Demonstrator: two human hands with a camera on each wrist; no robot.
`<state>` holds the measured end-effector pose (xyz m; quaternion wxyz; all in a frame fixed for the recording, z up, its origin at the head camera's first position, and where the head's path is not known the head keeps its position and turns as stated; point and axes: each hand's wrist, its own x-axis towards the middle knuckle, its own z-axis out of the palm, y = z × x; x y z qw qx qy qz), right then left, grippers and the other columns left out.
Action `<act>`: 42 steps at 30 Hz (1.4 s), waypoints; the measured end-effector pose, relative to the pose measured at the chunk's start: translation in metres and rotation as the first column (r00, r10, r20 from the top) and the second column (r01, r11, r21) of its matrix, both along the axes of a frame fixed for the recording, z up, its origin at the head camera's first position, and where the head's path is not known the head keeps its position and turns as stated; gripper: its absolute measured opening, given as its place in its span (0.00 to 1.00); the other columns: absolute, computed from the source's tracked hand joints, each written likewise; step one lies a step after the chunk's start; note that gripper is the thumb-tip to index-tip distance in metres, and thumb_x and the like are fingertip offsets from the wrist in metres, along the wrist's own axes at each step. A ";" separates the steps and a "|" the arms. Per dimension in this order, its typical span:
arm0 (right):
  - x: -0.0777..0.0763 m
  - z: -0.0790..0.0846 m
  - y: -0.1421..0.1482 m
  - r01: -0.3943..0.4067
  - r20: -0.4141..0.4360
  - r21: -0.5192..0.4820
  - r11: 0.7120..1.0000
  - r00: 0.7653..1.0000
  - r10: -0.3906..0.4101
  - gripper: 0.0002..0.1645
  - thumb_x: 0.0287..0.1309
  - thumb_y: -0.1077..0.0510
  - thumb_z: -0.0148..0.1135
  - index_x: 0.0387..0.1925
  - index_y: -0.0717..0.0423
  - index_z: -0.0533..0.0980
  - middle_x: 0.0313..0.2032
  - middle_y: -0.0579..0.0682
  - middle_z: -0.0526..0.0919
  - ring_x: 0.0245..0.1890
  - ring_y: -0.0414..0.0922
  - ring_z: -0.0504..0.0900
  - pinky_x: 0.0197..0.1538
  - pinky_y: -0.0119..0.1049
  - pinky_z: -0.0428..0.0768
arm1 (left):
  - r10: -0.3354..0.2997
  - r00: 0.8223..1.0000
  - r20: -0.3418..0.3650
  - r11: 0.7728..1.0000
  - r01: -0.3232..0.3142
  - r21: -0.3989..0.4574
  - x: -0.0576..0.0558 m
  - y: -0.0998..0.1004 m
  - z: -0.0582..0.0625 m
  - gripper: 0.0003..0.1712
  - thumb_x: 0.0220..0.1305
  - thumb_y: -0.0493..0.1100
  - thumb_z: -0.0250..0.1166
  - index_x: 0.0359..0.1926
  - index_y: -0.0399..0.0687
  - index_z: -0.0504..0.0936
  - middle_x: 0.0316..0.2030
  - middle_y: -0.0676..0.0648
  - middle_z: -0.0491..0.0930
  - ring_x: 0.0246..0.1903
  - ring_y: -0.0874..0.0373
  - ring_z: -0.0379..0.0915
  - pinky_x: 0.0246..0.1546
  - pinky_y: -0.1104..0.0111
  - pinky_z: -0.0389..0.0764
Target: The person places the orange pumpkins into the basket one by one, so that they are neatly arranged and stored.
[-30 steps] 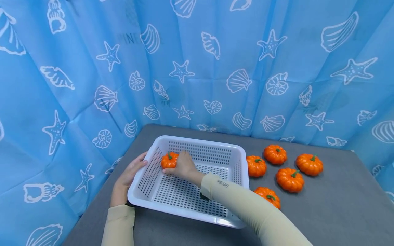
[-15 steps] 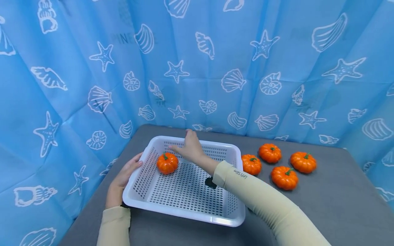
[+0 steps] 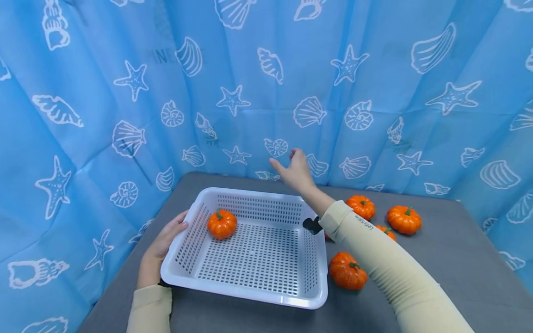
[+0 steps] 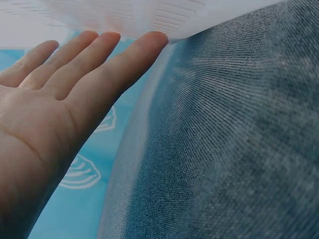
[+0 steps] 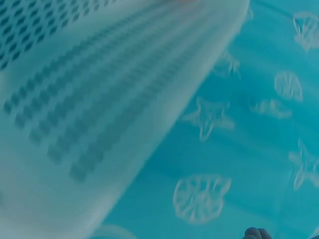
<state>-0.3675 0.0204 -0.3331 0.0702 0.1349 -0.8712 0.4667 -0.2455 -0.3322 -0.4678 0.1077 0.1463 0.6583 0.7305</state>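
A white plastic basket (image 3: 250, 287) with slotted walls stands on the grey table. One small orange pumpkin (image 3: 222, 225) with a green stem sits inside, near its left wall. My left hand (image 3: 164, 239) rests against the outside of that wall. In the left wrist view its straight fingers (image 4: 94, 74) meet the basket's side (image 4: 169, 12). My right hand (image 3: 297, 174) is raised over the basket's far right corner, thumb and fingers spread, holding nothing. The right wrist view shows the basket's wall (image 5: 99, 109), blurred, without the hand's fingers.
Right of the basket, a pumpkin (image 3: 348, 272) lies by the near corner. Farther back are a pumpkin (image 3: 360, 207) and another pumpkin (image 3: 404, 220); others are partly hidden by the right sleeve (image 3: 387, 259). A blue seashell-print curtain (image 3: 250, 111) hangs behind the table (image 3: 454, 259).
My right hand has let go of the pumpkin in the basket, then lifted out and moved right and away over the far rim. My left hand stays at the basket's side. The head view has shifted slightly.
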 end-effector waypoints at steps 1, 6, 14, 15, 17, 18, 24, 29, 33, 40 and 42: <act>-0.002 0.002 0.007 0.006 -0.003 -0.009 1.000 1.000 -0.006 0.50 0.62 0.38 0.54 0.69 0.67 0.47 0.64 0.65 0.60 0.65 0.57 0.62 0.66 0.50 0.66 | -0.004 1.000 0.006 1.000 0.004 0.007 0.001 0.000 0.000 0.29 0.76 0.43 0.37 0.74 0.52 0.44 0.59 0.39 0.69 0.49 0.43 0.77 0.45 0.46 0.79; -0.012 0.002 0.047 0.067 -0.014 -0.032 0.997 0.998 -0.068 0.50 0.63 0.39 0.52 0.69 0.68 0.45 0.65 0.67 0.57 0.67 0.59 0.60 0.66 0.52 0.64 | 0.009 0.999 0.041 1.000 -0.009 0.002 0.003 0.000 -0.001 0.29 0.75 0.45 0.38 0.74 0.55 0.44 0.60 0.39 0.68 0.50 0.40 0.76 0.46 0.43 0.77; -0.024 -0.012 0.098 0.188 0.001 0.010 0.982 0.982 -0.188 0.50 0.64 0.40 0.51 0.70 0.68 0.43 0.65 0.68 0.55 0.65 0.61 0.59 0.65 0.55 0.63 | 0.045 0.998 0.046 0.999 -0.044 -0.022 0.001 -0.001 -0.005 0.30 0.75 0.46 0.39 0.74 0.54 0.44 0.60 0.39 0.68 0.50 0.42 0.76 0.47 0.44 0.77; -0.024 -0.014 0.103 0.197 0.006 0.019 0.980 0.980 -0.197 0.50 0.64 0.39 0.50 0.70 0.68 0.42 0.65 0.68 0.55 0.65 0.61 0.59 0.65 0.55 0.63 | 0.044 0.998 0.047 0.999 -0.044 -0.021 0.001 0.000 -0.005 0.30 0.76 0.46 0.39 0.74 0.54 0.44 0.61 0.39 0.68 0.50 0.42 0.76 0.47 0.44 0.77; -0.024 -0.017 0.115 0.220 0.014 0.036 0.975 0.975 -0.221 0.51 0.64 0.39 0.50 0.70 0.68 0.42 0.65 0.68 0.55 0.64 0.62 0.59 0.64 0.56 0.64 | 0.040 0.998 0.046 0.999 -0.039 -0.022 0.001 0.000 -0.005 0.30 0.75 0.46 0.39 0.74 0.54 0.44 0.61 0.39 0.67 0.51 0.41 0.76 0.47 0.44 0.77; -0.024 -0.020 0.120 0.229 0.017 0.045 0.972 0.973 -0.230 0.51 0.64 0.38 0.50 0.70 0.68 0.42 0.64 0.69 0.56 0.63 0.62 0.60 0.63 0.56 0.64 | 0.039 0.998 0.052 0.999 -0.038 -0.022 0.002 0.000 -0.005 0.30 0.75 0.47 0.39 0.74 0.55 0.43 0.62 0.39 0.67 0.51 0.41 0.75 0.47 0.43 0.77; -0.025 -0.032 0.152 0.256 -0.005 0.086 0.963 0.966 -0.257 0.51 0.64 0.40 0.50 0.69 0.71 0.42 0.63 0.72 0.56 0.61 0.65 0.60 0.61 0.58 0.64 | 0.023 0.998 0.061 1.000 -0.022 -0.008 0.003 0.000 -0.006 0.30 0.75 0.47 0.39 0.74 0.58 0.43 0.64 0.36 0.62 0.53 0.37 0.72 0.48 0.41 0.75; -0.025 -0.039 0.180 0.247 -0.016 0.126 0.961 0.969 -0.247 0.51 0.64 0.41 0.50 0.69 0.72 0.41 0.63 0.74 0.54 0.63 0.67 0.58 0.62 0.60 0.62 | 0.032 0.998 0.055 0.999 -0.031 -0.017 0.001 0.000 -0.004 0.30 0.75 0.48 0.39 0.74 0.58 0.43 0.65 0.36 0.61 0.53 0.38 0.73 0.48 0.41 0.75; -0.025 -0.047 0.202 0.265 -0.011 0.180 0.947 0.964 -0.267 0.52 0.65 0.40 0.49 0.69 0.72 0.39 0.63 0.75 0.53 0.63 0.69 0.57 0.61 0.63 0.62 | 0.026 0.998 0.054 1.000 -0.025 -0.012 0.000 -0.001 -0.004 0.30 0.75 0.47 0.39 0.74 0.57 0.43 0.66 0.36 0.59 0.54 0.38 0.72 0.49 0.42 0.75; -0.022 -0.063 0.240 0.344 0.037 0.268 0.900 0.930 -0.366 0.53 0.65 0.39 0.46 0.69 0.75 0.38 0.63 0.77 0.51 0.62 0.71 0.56 0.60 0.65 0.62 | -0.012 0.998 0.054 1.000 0.011 0.022 -0.002 -0.001 -0.002 0.30 0.76 0.44 0.37 0.75 0.55 0.42 0.68 0.36 0.57 0.56 0.41 0.70 0.52 0.48 0.76; -0.020 -0.067 0.249 0.353 0.067 0.272 0.895 0.921 -0.383 0.54 0.64 0.37 0.46 0.69 0.74 0.37 0.65 0.77 0.49 0.63 0.71 0.55 0.61 0.65 0.62 | 0.000 0.998 0.065 1.000 -0.001 0.024 -0.001 -0.002 -0.002 0.30 0.76 0.44 0.38 0.74 0.55 0.42 0.67 0.37 0.58 0.56 0.42 0.71 0.52 0.49 0.77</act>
